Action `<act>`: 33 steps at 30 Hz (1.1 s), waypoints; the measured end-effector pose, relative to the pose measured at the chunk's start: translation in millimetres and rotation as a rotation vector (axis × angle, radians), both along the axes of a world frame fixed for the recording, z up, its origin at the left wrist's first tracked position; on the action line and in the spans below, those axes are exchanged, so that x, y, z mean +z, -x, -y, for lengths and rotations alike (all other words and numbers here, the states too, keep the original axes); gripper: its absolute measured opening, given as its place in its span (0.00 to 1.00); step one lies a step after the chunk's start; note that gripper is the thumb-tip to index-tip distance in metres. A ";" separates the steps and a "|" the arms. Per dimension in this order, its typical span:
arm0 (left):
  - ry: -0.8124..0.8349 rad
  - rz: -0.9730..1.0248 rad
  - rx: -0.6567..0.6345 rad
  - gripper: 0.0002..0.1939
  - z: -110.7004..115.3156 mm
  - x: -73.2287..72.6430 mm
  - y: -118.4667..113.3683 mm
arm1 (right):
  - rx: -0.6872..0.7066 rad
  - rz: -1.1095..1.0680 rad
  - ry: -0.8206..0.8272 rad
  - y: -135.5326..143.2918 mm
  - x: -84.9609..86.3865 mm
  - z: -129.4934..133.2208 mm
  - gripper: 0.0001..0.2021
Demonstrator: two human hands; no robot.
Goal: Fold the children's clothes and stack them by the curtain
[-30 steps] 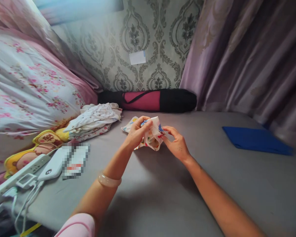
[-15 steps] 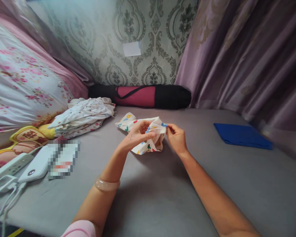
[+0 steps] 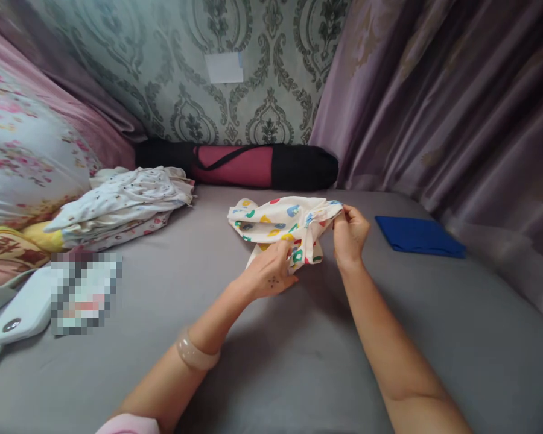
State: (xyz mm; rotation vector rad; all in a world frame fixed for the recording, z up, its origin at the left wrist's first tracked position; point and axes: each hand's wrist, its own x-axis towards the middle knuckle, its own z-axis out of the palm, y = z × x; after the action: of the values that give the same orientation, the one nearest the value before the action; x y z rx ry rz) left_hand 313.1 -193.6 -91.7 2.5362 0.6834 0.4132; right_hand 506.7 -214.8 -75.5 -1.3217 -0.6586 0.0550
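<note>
A white cloth piece (image 3: 271, 211) printed with red, yellow, green and blue shapes is held just over the grey bed surface. It is crumpled, with a fold gaping along its left side, and I cannot tell what kind of article it is. My right hand (image 3: 350, 235) pinches its upper right corner between thumb and fingers. At its lower front edge is my left hand (image 3: 269, 271), the fingers curled into the fabric and partly hidden by it, the thumb pointing right beneath. A pale bangle (image 3: 196, 352) circles my left wrist.
A folded blue cloth (image 3: 419, 236) lies to the right. Along the wall stretches a long black and maroon bag (image 3: 235, 166). At left are bunched white fabrics (image 3: 127, 199), a floral pillow (image 3: 22, 163), a white power bank (image 3: 22, 307) and a blurred-out packet (image 3: 88, 295).
The printed cloth has been spread wider. My right hand has moved right and up with its corner, while my left hand has dropped lower along the front edge. The view has shifted slightly.
</note>
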 end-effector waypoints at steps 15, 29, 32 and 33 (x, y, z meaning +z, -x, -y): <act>-0.112 0.586 0.468 0.08 -40.3 22.4 34.1 | 0.032 0.204 0.006 -31.6 32.9 26.1 0.14; 0.292 -0.363 0.037 0.13 -66.7 47.9 121.2 | 1.179 0.570 1.278 -26.4 38.4 66.6 0.10; 0.310 -0.414 0.075 0.12 -66.4 38.9 120.1 | 1.235 0.658 1.375 -18.8 23.7 59.8 0.11; 0.250 -0.301 0.118 0.10 -64.7 38.0 116.5 | 1.222 0.660 1.357 -16.1 22.7 59.1 0.14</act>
State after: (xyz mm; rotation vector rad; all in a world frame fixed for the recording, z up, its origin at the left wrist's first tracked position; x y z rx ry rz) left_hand 196.6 -128.9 -53.7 2.3463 0.9359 -0.0199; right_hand 522.8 -273.9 -52.8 -1.9747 -2.1591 1.2858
